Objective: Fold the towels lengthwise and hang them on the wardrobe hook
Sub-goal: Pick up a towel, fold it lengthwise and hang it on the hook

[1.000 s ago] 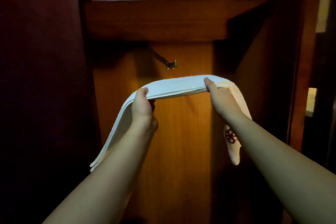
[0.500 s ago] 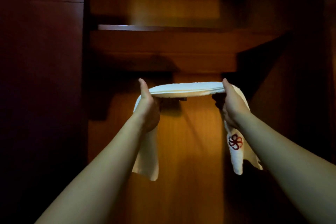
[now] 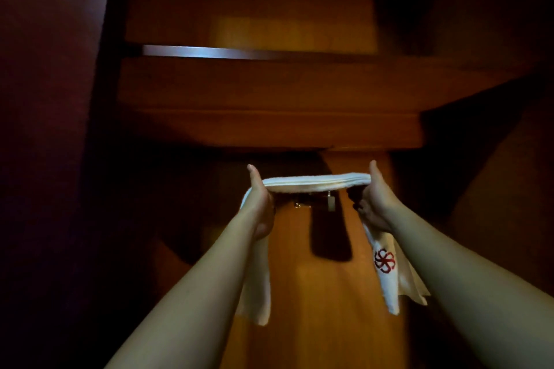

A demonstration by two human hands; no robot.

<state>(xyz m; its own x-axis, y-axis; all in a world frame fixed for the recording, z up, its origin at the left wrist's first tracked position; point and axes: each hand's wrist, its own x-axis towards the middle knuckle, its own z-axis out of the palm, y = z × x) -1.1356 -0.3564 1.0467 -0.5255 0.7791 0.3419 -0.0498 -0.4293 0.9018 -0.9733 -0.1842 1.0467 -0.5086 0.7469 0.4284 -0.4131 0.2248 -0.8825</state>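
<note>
White towel (image 3: pixel 314 182) gripped by both hands' fingers | hook (image 3: pixel 328 201) beneath | shelf (image 3: pixel 269 126) overhead

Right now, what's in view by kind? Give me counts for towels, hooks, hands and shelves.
Towels: 1, white towel with a red emblem
Hooks: 1, metal hook just under the towel
Hands: 2, left hand and right hand, both gripping the towel
Shelves: 1, wooden shelf
Total: 5

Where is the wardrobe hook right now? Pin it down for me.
In the head view the metal hook sits at centre, on the wooden back panel just under the stretched middle of the folded towel, between the left hand and right hand.
</note>
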